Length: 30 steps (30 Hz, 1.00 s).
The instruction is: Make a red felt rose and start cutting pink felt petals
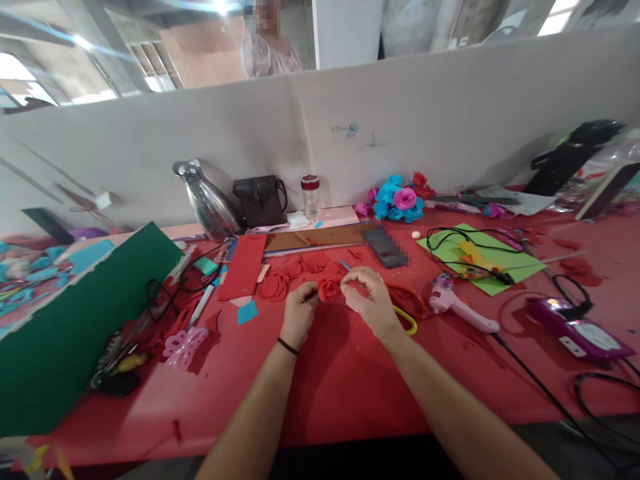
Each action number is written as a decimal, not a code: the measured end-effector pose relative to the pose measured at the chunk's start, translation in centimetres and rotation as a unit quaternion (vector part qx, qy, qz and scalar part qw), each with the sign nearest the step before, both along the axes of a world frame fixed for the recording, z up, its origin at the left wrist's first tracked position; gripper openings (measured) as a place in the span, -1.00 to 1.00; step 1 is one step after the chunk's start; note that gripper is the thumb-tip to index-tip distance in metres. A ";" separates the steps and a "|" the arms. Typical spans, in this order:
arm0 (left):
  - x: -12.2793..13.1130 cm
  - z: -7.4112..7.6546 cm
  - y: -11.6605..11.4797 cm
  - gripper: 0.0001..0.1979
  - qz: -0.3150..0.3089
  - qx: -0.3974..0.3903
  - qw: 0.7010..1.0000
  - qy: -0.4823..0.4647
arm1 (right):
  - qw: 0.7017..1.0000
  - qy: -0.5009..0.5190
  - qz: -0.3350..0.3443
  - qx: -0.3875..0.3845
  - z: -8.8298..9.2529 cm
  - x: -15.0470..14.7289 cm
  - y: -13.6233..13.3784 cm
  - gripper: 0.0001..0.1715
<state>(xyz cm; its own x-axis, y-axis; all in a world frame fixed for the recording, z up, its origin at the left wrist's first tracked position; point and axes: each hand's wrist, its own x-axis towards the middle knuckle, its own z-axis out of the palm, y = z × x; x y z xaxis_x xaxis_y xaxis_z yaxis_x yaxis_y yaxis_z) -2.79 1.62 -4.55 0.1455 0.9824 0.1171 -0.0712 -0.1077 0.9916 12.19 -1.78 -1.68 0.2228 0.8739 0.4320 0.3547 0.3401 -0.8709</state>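
A red paper flower [329, 289] is held up between my two hands over the red table. My left hand [301, 310], with a dark band at the wrist, is closed on the flower's left side. On its other side, my right hand [369, 297] has thumb and forefinger pinched together at the petals' right edge. Red paper petals [275, 285] lie loose just beyond my left hand. Beside my right hand rest scissors with red handles [409, 301] and another yellow handle [407, 321].
A pink glue gun [463, 307] lies to the right, its cord trailing off the front edge. Further right sits a purple power strip [575, 330]. A green board [90, 327] stands at left. Behind are a phone [386, 247], a steel jug [207, 200] and finished paper flowers [397, 199].
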 end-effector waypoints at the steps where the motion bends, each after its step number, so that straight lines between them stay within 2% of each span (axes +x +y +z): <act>1: 0.0 0.0 0.0 -0.78 -0.001 0.000 1.000 0.003 | 1.000 -0.006 -0.005 0.006 0.0 0.0 0.0 -0.96; 9: 0.1 0.1 0.0 -0.82 -0.010 0.002 0.999 0.039 | 0.999 0.001 -0.038 0.012 -0.2 0.0 0.2 -0.87; 15: 0.1 0.1 0.0 -0.83 -0.024 0.001 0.999 0.039 | 0.996 -0.046 -0.045 0.055 0.3 -0.2 -0.3 -0.93; 19: 0.2 0.2 -0.2 -0.84 -0.017 -0.020 1.000 0.016 | 0.996 -0.013 -0.075 0.054 0.2 0.0 -0.1 -0.90; 23: 0.3 0.5 -0.3 -0.87 -0.005 -0.065 0.995 -0.072 | 0.994 0.091 -0.060 -0.009 -0.3 0.2 0.4 -0.87; 26: 0.4 0.7 -0.2 -0.84 0.015 -0.079 0.989 -0.124 | 0.978 0.189 -0.028 -0.087 -0.3 -0.1 0.4 -0.84; 30: 0.6 0.7 -0.1 -0.80 0.036 -0.078 0.987 -0.139 | 0.965 0.231 0.016 -0.123 -0.2 -0.5 0.2 -0.82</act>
<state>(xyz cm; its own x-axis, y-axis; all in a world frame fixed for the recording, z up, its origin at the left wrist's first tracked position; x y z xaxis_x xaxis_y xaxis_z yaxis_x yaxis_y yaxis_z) -2.23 1.53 -3.81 0.0590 0.9982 -0.0098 -0.3397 0.0293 0.9401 11.66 -1.56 -1.85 0.3133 0.9469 0.0715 -0.0979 0.1071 -0.9894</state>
